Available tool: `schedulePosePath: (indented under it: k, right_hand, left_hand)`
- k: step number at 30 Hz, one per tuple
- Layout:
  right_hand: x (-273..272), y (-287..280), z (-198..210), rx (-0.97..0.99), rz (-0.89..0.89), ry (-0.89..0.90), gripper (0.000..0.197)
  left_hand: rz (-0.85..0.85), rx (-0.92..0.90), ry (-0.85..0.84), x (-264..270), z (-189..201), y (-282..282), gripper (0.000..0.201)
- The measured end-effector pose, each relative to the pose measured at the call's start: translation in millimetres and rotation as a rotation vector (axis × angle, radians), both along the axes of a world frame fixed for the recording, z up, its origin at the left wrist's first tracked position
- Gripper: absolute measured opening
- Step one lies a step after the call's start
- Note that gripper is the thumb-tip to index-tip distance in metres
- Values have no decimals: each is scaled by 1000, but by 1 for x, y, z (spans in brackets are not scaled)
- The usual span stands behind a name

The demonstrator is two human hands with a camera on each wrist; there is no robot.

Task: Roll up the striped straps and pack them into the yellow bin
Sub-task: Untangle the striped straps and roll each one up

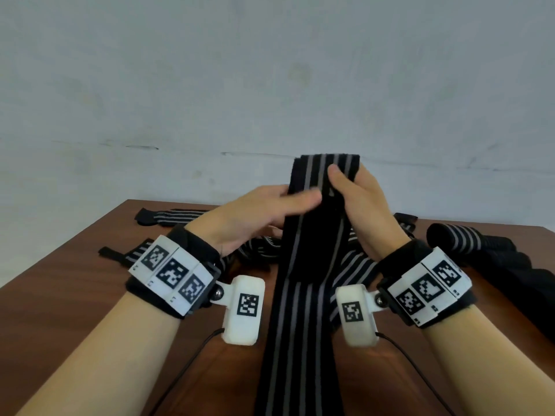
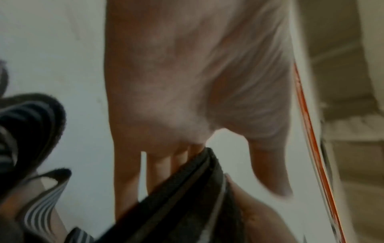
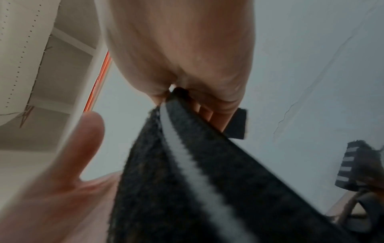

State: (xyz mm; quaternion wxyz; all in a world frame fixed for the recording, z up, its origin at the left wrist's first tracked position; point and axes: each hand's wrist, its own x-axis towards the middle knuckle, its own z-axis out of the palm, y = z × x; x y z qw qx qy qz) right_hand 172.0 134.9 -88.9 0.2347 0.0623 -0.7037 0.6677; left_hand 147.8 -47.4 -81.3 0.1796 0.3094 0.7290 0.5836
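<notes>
Held upright at frame centre: a black strap (image 1: 312, 235) with thin grey stripes, its top end folded over, the rest hanging down to the bottom edge of the head view. Pinched near the fold by the right hand (image 1: 360, 205), thumb in front, fingers behind. Left hand (image 1: 258, 217) laid against the strap's left edge with fingers nearly straight and slightly spread, thumb across the front.

Beneath, a reddish-brown wooden worktop (image 1: 75, 295). Scattered on it: loose striped straps (image 1: 171, 217) at upper left, another tangle (image 1: 354, 265) behind the held strap, and a rolled strap (image 1: 450, 238) at right beside a dark heap (image 1: 516, 274). Behind, a pale grey scuffed wall (image 1: 270, 70).

No yellow bin in any view. Wrist views blurred, showing only fingers and strap edge (image 3: 187, 164) close up; the dark heap's make-up hard to tell, cut off at the right edge.
</notes>
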Motion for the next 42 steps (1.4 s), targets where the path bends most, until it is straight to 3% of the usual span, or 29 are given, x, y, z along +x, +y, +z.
schedulePosePath:
  k: [3, 7, 14, 18, 23, 30, 33, 35, 37, 40, 42]
  right_hand:
    - [2, 4, 1, -25, -22, -12, 24]
    - [8, 1, 3, -21, 162, -47, 29]
    - [11, -5, -6, 380, 365, -288, 37]
    - [10, -6, -5, 426, 392, -338, 36]
    - [13, -1, -11, 706, 505, -471, 50]
    - [17, 0, -7, 534, 735, -547, 47]
    - [16, 6, -8, 548, 769, -558, 42]
    - [14, 10, -6, 400, 693, -491, 70]
    - [12, 13, 0, 146, 676, -333, 80]
    - [10, 17, 9, -350, 640, -211, 78]
    - [7, 22, 11, -404, 440, -137, 56]
  left_hand:
    - [77, -67, 142, 0, -7, 7, 38]
    - [216, 189, 78, -1, -9, 10, 30]
    - [519, 551, -97, -13, -9, -2, 20]
    - [527, 638, -176, -19, -10, -4, 21]
    - [613, 782, -214, -30, -9, -11, 25]
    - [651, 825, -200, -34, -9, -23, 29]
    - [474, 850, -213, -24, -3, -15, 30]
    - [219, 775, -258, -11, 5, -10, 37]
    - [-1, 557, -246, 2, 7, -5, 43]
    - [-100, 147, -127, 2, -3, 2, 58]
    - [-125, -47, -132, -1, -10, 3, 59]
